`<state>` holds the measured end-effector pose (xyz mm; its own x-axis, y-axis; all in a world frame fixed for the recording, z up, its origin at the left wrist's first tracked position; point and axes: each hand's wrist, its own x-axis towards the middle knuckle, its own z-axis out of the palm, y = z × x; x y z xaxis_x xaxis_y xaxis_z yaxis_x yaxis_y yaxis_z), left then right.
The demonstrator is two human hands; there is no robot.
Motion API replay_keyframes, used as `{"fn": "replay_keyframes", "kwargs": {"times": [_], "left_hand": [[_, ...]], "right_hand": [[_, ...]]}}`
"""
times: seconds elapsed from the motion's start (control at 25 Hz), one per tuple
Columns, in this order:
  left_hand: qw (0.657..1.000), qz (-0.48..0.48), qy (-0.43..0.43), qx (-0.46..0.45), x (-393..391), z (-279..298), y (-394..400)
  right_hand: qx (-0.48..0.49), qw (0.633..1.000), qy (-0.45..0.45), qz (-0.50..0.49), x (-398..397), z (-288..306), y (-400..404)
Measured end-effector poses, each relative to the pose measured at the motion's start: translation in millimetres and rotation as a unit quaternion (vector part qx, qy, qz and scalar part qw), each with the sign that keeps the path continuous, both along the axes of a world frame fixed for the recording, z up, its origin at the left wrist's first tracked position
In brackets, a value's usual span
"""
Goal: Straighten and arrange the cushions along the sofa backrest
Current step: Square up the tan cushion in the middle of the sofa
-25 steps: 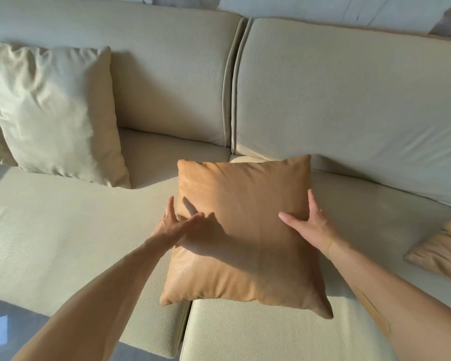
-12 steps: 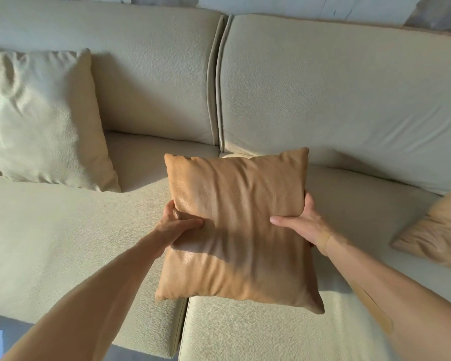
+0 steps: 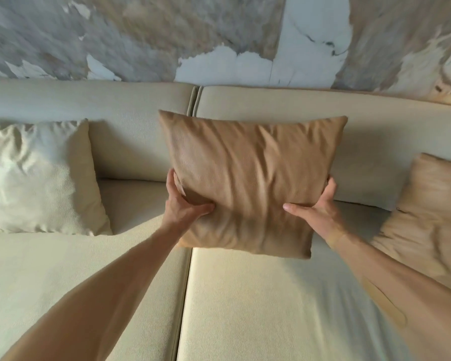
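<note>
A tan leather cushion (image 3: 248, 178) is held up off the seat in front of the sofa backrest (image 3: 130, 108), near the seam between the two back sections. My left hand (image 3: 184, 204) grips its lower left edge, thumb pressed into the front. My right hand (image 3: 314, 208) grips its lower right edge. A cream cushion (image 3: 41, 178) leans upright against the backrest on the left. A second tan cushion (image 3: 425, 212) lies tilted at the right edge, half leaning on the backrest.
The cream sofa seat (image 3: 271, 308) runs below, with a seam between two seat sections under my left arm. A marbled wall (image 3: 219, 35) rises behind the backrest.
Both hands closed on the tan cushion and lifted it off the seat, up and back toward the backrest. My view tilted upward, so the wall now shows.
</note>
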<state>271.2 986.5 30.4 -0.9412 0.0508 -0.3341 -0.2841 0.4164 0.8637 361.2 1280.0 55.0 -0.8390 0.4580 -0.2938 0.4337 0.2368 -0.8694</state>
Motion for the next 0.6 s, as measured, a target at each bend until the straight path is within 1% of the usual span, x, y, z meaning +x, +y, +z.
{"fn": "replay_keyframes", "kwargs": {"times": [0.08,0.2,0.28,0.48,0.6], "left_hand": [[0.999,-0.006,0.022,-0.025,-16.6,4.9,11.2],[0.998,-0.006,0.048,-0.033,-31.2,-2.3,16.6],[0.998,-0.002,0.051,-0.032,-30.8,-11.8,11.5],[0.999,0.009,0.008,-0.038,-21.7,-52.3,-16.7],[0.999,-0.007,-0.018,-0.032,-26.7,-76.1,-27.1]], "right_hand": [[0.004,1.0,0.015,-0.006,-10.5,1.7,6.4],[0.014,1.0,0.019,-0.021,-20.9,-9.9,9.4],[0.018,0.999,0.018,-0.025,-24.4,-23.7,6.9],[0.007,1.0,-0.023,-0.003,-28.2,-67.3,-12.7],[0.011,0.999,-0.023,0.025,-42.4,-90.3,-29.1]]}}
